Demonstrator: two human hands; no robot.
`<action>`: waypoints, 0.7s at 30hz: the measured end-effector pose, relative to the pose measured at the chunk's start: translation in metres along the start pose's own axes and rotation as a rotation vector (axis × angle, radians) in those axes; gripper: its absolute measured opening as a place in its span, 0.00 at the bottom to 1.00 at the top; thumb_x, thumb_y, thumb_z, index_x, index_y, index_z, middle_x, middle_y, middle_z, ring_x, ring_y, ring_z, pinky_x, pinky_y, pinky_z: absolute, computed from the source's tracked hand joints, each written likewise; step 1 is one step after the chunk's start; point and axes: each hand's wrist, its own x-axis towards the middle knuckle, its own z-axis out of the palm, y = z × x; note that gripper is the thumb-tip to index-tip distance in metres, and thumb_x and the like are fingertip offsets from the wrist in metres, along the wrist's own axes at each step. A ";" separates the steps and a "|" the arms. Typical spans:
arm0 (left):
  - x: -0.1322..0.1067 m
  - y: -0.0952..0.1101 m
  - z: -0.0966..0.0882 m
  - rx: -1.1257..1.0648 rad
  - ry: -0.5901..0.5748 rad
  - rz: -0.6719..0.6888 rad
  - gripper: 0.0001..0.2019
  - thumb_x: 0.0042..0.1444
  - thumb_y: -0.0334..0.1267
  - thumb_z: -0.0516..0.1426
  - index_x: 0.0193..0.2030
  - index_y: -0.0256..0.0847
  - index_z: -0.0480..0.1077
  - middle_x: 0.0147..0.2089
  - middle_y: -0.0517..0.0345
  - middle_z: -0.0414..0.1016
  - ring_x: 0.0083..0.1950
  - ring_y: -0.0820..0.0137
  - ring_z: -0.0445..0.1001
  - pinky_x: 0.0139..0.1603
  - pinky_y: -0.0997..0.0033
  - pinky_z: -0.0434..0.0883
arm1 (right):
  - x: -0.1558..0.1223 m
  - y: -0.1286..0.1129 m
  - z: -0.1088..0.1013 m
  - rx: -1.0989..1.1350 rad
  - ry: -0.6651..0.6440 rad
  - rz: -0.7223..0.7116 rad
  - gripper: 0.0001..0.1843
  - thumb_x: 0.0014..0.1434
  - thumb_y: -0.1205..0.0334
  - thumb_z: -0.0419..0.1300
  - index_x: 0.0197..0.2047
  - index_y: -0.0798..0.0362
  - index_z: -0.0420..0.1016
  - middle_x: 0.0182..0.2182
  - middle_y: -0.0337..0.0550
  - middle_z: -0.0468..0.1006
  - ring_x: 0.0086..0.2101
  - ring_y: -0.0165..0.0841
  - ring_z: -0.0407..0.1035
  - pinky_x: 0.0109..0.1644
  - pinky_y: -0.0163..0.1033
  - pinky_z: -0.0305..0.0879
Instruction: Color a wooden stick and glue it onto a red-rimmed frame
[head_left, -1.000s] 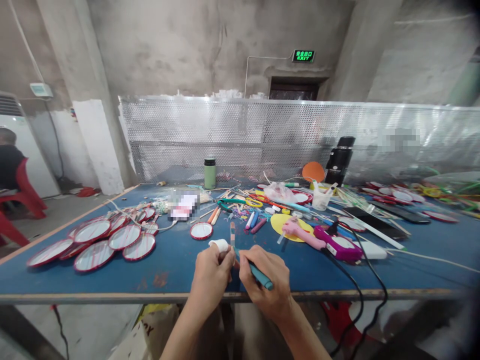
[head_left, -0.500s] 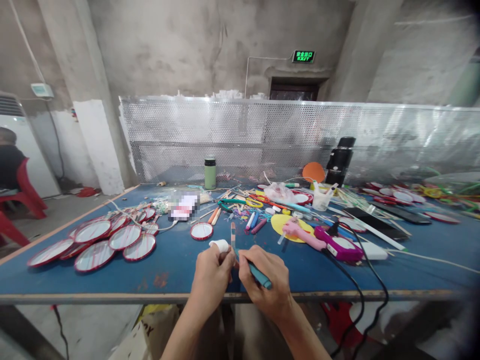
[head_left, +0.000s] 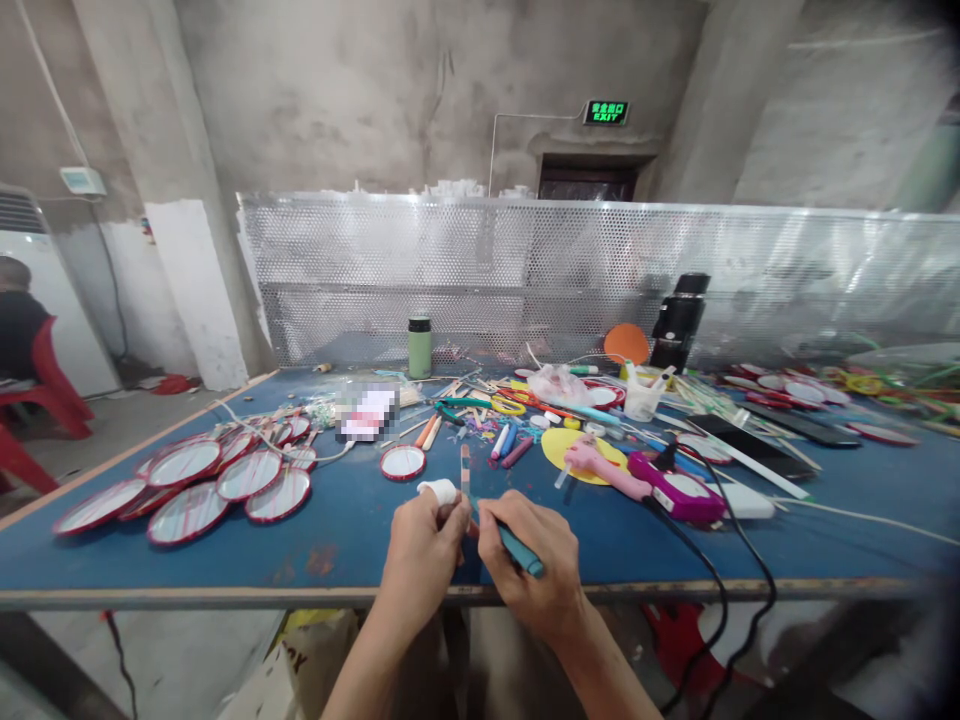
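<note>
Close to the table's front edge, my left hand [head_left: 421, 550] is closed on a thin flat wooden stick [head_left: 466, 468] marked with coloured bands. White tape or bandage [head_left: 439, 491] wraps one of its fingers. My right hand [head_left: 534, 560] grips a teal marker [head_left: 520, 552] like a pen, its tip end turned toward the stick; the exact contact is hidden by the fingers. Just beyond my hands lie a round red-rimmed disc [head_left: 403, 462], several markers [head_left: 508, 441] and two bare wooden sticks [head_left: 431, 432].
Red-rimmed discs [head_left: 187, 512] are piled at the left beside a phone [head_left: 369, 412] on a cable. On the right lie a pink and purple glue gun [head_left: 660, 485] with black cords, and a yellow disc [head_left: 555, 452]. A green bottle [head_left: 420, 347] and black flask [head_left: 679, 322] stand behind.
</note>
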 end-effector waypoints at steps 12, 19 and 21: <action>0.000 0.004 -0.001 0.002 -0.007 -0.008 0.15 0.60 0.48 0.53 0.26 0.44 0.62 0.18 0.65 0.67 0.18 0.73 0.65 0.23 0.75 0.59 | 0.001 0.000 0.000 -0.041 0.047 0.000 0.06 0.65 0.73 0.57 0.38 0.52 0.71 0.25 0.38 0.73 0.26 0.29 0.68 0.33 0.35 0.64; 0.000 0.002 -0.001 0.018 -0.003 0.003 0.15 0.60 0.47 0.53 0.25 0.44 0.62 0.17 0.65 0.65 0.19 0.72 0.66 0.23 0.74 0.59 | 0.002 -0.002 -0.001 -0.019 0.023 -0.006 0.07 0.65 0.72 0.56 0.38 0.51 0.70 0.26 0.38 0.73 0.26 0.30 0.69 0.33 0.36 0.64; 0.000 0.002 -0.001 0.020 -0.005 0.005 0.14 0.60 0.46 0.53 0.25 0.44 0.62 0.17 0.66 0.65 0.19 0.72 0.66 0.23 0.75 0.59 | 0.002 -0.001 -0.001 -0.012 0.022 -0.007 0.07 0.65 0.72 0.56 0.38 0.51 0.70 0.25 0.38 0.73 0.26 0.30 0.68 0.32 0.36 0.64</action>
